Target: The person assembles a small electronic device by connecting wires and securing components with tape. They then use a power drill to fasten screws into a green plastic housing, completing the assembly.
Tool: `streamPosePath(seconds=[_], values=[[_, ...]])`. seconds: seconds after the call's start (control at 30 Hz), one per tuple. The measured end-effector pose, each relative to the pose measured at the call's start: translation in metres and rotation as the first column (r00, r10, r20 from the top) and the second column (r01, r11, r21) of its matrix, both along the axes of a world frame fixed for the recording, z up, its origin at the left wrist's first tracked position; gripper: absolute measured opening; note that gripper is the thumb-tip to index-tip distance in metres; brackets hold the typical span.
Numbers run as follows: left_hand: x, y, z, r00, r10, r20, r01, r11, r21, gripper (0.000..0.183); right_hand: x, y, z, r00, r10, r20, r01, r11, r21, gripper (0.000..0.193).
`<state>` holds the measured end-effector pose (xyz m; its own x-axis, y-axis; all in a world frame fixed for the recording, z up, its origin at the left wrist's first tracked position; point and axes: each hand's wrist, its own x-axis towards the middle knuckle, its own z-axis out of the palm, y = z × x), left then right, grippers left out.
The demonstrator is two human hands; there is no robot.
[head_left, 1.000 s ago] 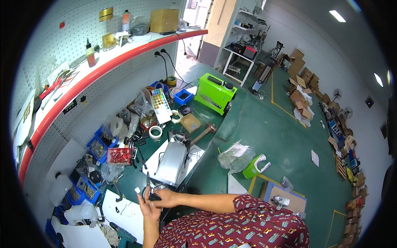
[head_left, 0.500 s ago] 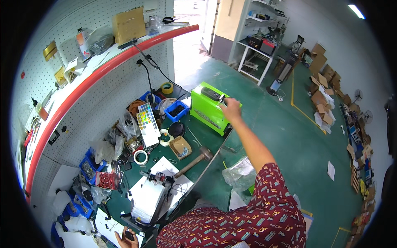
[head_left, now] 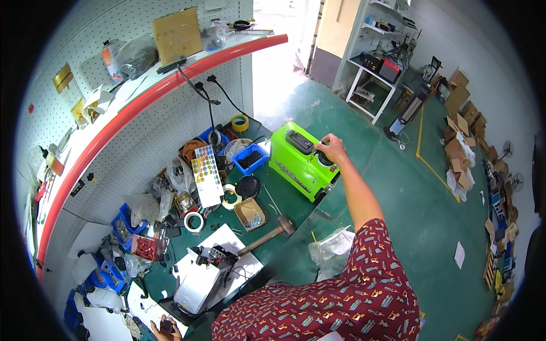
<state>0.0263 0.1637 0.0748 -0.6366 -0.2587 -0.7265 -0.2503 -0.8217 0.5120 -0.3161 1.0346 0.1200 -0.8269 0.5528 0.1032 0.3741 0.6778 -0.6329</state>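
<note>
Your green bench point(head_left: 288, 200) carries a lime-green metal case point(head_left: 293, 171). Its round black cap point(head_left: 325, 161) has just come into view under your right hand point(head_left: 335, 150), so work centres there; whether those fingers point(head_left: 328, 139) grip it, I cannot tell. Nearer you than the case, your left hand point(head_left: 162, 335) clasps a small black object point(head_left: 167, 326).

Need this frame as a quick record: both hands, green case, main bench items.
left hand: holding a small black object, too small to identify
right hand: at the round black cap atop the green case; exact contact unclear
device: boxy, pale, on a white sheet
hammer: beside the device, head away from it
blue tray: left of the green case
</note>
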Motion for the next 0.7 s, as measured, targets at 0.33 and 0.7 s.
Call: streamPosePath(seconds=[0.33, 0.7], values=[[-0.006, 0.001, 0.001, 0.998, 0.016, 0.060, -0.014, 0.999, -0.029, 0.058, 0.026, -0.054, 0.045, 0.934, -0.146, -0.326, -0.244, 0.404, -0.881, 0.018], [-0.006, -0.004, 0.003, 0.995, 0.009, 0.101, -0.004, 0.999, -0.050, 0.051, 0.095, -0.133, 0.033, 0.927, 0.221, -0.303, -0.375, 0.583, -0.721, 0.053]])
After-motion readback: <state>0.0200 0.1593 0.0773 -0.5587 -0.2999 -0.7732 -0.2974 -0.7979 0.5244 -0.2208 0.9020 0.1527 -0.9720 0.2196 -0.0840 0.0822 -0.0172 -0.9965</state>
